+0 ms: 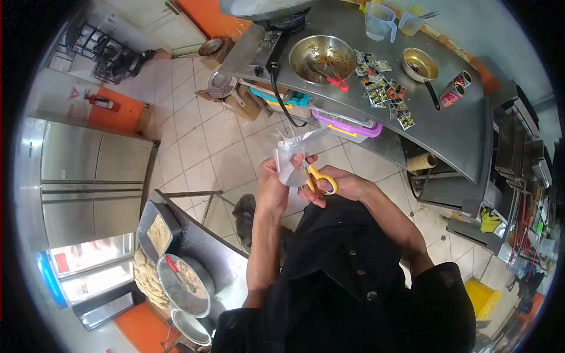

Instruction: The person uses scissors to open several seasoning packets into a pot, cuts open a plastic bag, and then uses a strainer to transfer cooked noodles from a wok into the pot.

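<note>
In front of my dark shirt, my left hand (272, 187) grips a thin, clear plastic bag or sheet (287, 172), which hangs loosely around its fingers. My right hand (347, 186) is closed around the handles of a pair of scissors (322, 176) with yellow grips. The scissors' blades point toward the plastic and lie against or very near it; whether they are in contact is hard to tell. Part of the blades is hidden by the plastic and the fingers. Both hands are held over the tiled floor, close together.
A steel counter (438, 132) ahead carries a steel bowl (322, 60) with a red-handled utensil, several seasoning sachets (382, 88), a small pan (420, 65), cans (452, 94) and measuring jugs (380, 22). At lower left, a table holds a large bowl (203, 306) and a tray (176, 220).
</note>
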Available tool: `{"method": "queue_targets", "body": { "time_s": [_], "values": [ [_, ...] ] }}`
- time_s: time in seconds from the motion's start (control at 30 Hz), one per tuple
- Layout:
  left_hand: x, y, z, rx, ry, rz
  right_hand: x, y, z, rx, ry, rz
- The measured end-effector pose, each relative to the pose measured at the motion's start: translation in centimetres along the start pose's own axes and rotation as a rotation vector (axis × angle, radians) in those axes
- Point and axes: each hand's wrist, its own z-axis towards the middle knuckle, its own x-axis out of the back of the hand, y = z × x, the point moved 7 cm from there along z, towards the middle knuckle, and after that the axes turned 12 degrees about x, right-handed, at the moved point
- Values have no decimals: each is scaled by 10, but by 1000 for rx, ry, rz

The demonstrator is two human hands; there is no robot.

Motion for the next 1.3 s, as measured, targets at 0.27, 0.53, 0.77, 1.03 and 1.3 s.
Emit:
{"method": "queue_targets", "body": {
  "time_s": [0.27,0.53,0.77,1.03,1.3],
  "values": [
    [29,16,15,-134,57,24,3,-1,-4,-1,-51,-79],
    [73,47,-9,-403,666,396,16,-26,-19,-34,195,-449],
    [47,24,3,-299,639,631,23,-44,-13,46,259,-1142],
    [18,4,5,-92,35,-92,39,-54,-29,-56,393,-1365],
    [35,-26,17,-30,127,-63,17,-67,-29,-96,462,-1556]
  ]
}}
